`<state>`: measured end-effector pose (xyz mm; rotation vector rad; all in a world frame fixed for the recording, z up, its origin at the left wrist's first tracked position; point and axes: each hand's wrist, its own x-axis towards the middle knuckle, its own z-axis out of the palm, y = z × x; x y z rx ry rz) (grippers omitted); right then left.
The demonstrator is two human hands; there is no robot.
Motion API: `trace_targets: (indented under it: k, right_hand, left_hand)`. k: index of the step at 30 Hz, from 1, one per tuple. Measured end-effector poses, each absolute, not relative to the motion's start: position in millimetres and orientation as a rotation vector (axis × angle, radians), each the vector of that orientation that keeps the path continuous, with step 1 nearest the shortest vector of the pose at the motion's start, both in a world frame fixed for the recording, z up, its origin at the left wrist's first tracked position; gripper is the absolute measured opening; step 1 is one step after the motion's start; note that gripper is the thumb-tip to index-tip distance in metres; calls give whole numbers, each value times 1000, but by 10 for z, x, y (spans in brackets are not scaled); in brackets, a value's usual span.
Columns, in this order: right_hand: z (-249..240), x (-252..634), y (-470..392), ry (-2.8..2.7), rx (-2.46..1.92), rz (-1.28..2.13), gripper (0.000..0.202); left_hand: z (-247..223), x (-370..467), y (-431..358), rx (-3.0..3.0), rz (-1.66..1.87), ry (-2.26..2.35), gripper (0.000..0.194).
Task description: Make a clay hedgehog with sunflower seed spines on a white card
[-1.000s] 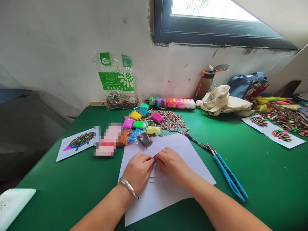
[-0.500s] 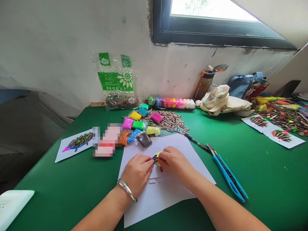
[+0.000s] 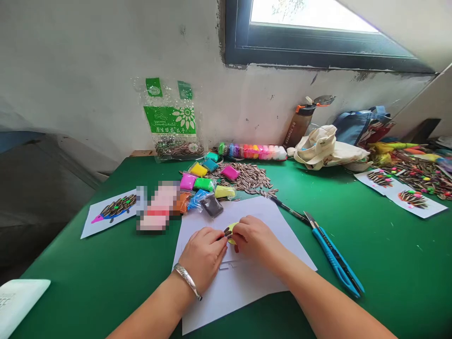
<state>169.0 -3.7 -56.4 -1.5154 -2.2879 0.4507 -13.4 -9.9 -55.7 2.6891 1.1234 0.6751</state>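
Note:
A small yellow clay piece point(image 3: 232, 226) lies on white paper point(image 3: 219, 301), with several dark sunflower seeds point(image 3: 228, 232) set on it. My left hand point(image 3: 203, 252), wearing a silver bangle, reaches it from the left; its thumb and forefinger close around a dark seed at the clay's left edge. From the right, my right hand point(image 3: 252, 235) bends over the clay with its fingers pinched together. Whatever lies between those fingertips is hidden. Both hands partly cover the clay.
Clay packets point(image 3: 203, 184) and loose sunflower seeds point(image 3: 252, 176) lie beyond the paper. A pen point(image 3: 287, 208) and a blue craft knife point(image 3: 335, 259) are to the right. One finished hedgehog picture point(image 3: 113, 209) lies left; a bottle point(image 3: 299, 125) and cloth bag point(image 3: 316, 148) stand behind.
My left hand has shifted slightly to the right and down, and its fingertips now cover the blue bit seen earlier beside the seeds. The right hand stays nearly in place.

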Motion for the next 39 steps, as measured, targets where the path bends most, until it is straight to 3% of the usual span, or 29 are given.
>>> trace_targets:
  k: [9, 24, 39]
  right_hand:
    - [-369, 2028, 86, -1997, -1618, 457, 14]
    - [-420, 1800, -15, -2224, -1505, 612, 23]
    - [-421, 2450, 799, -2142, -2233, -161, 27]
  left_hand:
    - [-584, -160, -72, 2662, 836, 1118, 24]
    - [-585, -137, -85, 2722, 781, 1123, 24]
    - [-562, -194, -69, 2613, 901, 1148, 22]
